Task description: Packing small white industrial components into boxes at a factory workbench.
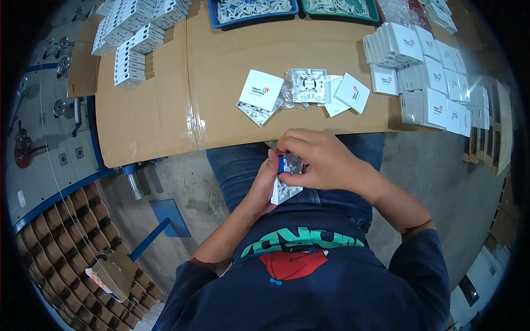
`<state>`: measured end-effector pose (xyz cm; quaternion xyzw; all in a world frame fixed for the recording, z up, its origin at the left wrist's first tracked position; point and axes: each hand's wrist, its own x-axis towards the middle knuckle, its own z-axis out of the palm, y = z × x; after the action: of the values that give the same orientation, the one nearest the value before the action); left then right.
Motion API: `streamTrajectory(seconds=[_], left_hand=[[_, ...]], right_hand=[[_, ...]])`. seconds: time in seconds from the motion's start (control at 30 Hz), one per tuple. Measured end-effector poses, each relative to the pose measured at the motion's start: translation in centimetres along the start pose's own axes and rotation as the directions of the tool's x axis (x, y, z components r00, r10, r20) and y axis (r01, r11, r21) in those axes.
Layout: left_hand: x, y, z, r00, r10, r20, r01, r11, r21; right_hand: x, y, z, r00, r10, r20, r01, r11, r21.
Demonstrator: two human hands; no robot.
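Note:
Over my lap, my left hand (pixel 263 186) is closed round the side of a small white plastic box base (pixel 282 194). My right hand (pixel 324 156) bends over its far end, index finger and thumb pressed in close. Between the fingers show a blue strip (pixel 281 164) and a shiny clear piece (pixel 293 164); the fingers partly hide both. On the table edge ahead lies another open box base (pixel 308 85) with a clear plastic bag (pixel 287 98) beside it. To its left, a square white cover (pixel 261 89) rests on a base holding small white parts (pixel 256 113).
Loose white covers (pixel 352 93) lie right of the open base on the cardboard-topped table (pixel 221 66). Stacks of white boxes stand at right (pixel 436 77) and far left (pixel 130 60). A blue tray (pixel 254 22) and a green tray (pixel 377 15) hold small white parts.

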<state>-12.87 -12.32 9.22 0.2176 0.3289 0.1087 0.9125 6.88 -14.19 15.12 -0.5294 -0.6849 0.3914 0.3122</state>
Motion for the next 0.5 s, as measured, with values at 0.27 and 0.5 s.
streamTrajectory(seconds=[0.27, 0.5], left_hand=[[-0.4, -1.0, -0.2, 0.996, 0.092, -0.007, -0.092, 0.995, -0.029], [-0.7, -0.7, 0.6, 0.982, 0.175, -0.065, -0.172, 0.984, 0.051]], right_hand=[[-1.6, 0.7, 2.0, 0.97, -0.209, -0.122, 0.179, 0.96, -0.217], [-2.2, 0.3, 2.7, 0.967, -0.196, -0.163, 0.166, 0.969, -0.181]])
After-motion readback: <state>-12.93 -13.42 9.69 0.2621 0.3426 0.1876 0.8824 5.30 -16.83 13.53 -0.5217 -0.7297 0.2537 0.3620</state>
